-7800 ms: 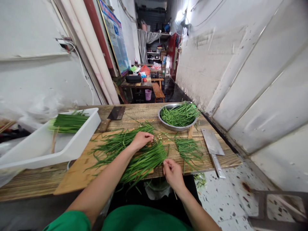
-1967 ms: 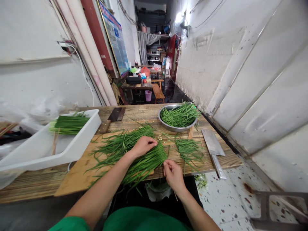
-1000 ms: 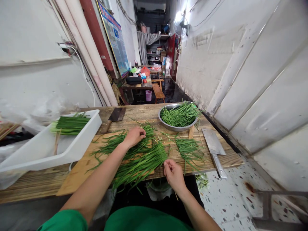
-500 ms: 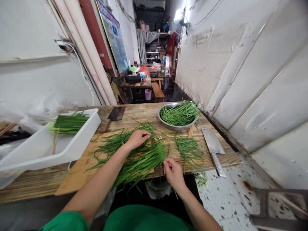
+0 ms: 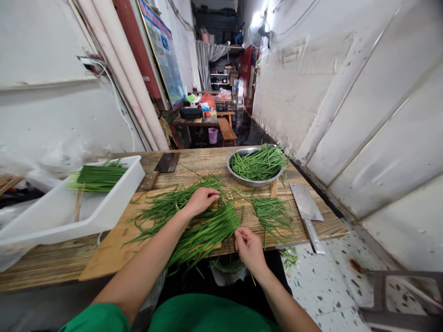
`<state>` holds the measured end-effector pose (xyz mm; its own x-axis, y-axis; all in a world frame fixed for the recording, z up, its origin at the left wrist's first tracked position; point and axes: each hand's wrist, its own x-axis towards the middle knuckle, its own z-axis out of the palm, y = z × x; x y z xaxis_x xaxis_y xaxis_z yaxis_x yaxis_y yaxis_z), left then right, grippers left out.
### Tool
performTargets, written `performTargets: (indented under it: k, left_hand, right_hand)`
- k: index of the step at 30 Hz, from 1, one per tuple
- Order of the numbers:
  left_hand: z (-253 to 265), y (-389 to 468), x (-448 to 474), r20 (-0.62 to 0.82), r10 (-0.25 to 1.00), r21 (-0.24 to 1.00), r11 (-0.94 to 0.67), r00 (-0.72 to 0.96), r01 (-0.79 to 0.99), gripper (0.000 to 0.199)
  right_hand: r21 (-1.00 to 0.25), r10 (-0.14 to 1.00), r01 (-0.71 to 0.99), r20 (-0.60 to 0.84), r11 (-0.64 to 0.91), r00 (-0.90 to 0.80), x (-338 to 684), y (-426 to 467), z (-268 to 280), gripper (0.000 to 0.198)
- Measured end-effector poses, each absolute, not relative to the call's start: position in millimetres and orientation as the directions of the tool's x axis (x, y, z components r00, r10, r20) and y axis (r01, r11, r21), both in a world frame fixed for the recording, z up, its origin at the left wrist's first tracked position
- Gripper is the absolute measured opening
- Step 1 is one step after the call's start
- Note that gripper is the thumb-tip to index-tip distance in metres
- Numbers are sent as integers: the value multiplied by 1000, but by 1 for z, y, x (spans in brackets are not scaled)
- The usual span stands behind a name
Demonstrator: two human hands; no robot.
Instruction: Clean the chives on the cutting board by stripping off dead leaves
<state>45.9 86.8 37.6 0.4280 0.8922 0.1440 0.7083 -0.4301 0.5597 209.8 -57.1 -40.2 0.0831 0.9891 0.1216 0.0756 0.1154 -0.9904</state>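
A spread of garlic chives point(image 5: 207, 235) lies over the wooden cutting board point(image 5: 114, 251), cut ends to the right, leaves hanging past the table's front edge. My left hand point(image 5: 203, 200) rests over the far part of the pile, fingertips pinched beside small pale trimmings point(image 5: 228, 197). At the near right corner of the pile, my right hand point(image 5: 249, 249) is closed with thumb and fingers together. What either pinch holds is too small to make out. A smaller bunch of chives point(image 5: 272, 212) lies right of the pile, beyond my right hand.
Behind stands a metal bowl point(image 5: 254, 183) heaped with chives. A cleaver point(image 5: 307, 207) lies at the right, its handle over the edge. A second dark-bladed cleaver point(image 5: 167, 163) lies behind the board. At the left, a white tray point(image 5: 100, 216) holds a chive bundle.
My left hand has shifted slightly to the right over the chives. My right hand stays nearly in the same place.
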Motion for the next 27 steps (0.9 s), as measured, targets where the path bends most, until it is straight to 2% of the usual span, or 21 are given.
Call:
performTargets:
  k: [5,13,27]
  left_hand:
    - [37,85,48,139,888,547,-437,438,714,25]
    - [35,81,49,95,896,625,-393,433,674,25]
    - [33,80,48,138,887,625,-423,440,656,27]
  right_hand:
    - [-990,989,73,127,122,77,210,-57,-39,22]
    - [-988,986,71,145,139,79,210,-57,-38,22]
    - [-985,986,104,148,139,82,210,-57,-38,27]
